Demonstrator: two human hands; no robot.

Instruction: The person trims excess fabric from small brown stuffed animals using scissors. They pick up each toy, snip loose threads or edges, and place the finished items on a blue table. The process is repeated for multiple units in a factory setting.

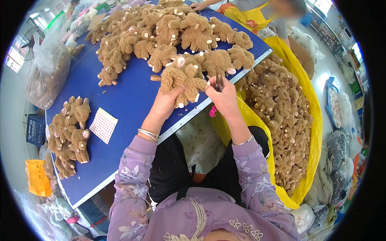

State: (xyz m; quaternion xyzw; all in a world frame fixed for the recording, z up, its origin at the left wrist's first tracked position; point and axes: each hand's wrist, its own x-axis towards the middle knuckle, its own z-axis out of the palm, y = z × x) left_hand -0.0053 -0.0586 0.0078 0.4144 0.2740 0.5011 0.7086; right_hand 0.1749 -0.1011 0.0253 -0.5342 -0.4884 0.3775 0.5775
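My left hand (165,103) grips a brown plush toy animal (183,80) from below, holding it up over the near edge of the blue table (128,96). My right hand (223,96) is closed on a small dark metal tool (219,82), held at the toy's right side. A big heap of the same brown plush toys (169,32) covers the far part of the table. A smaller pile of them (69,134) lies at the left end.
A white sheet of small dots (103,125) lies on the table left of my arm. A yellow sack full of plush toys (281,116) stands at my right. Another person in a yellow apron (251,16) works across the table. Clear bags (48,72) sit at left.
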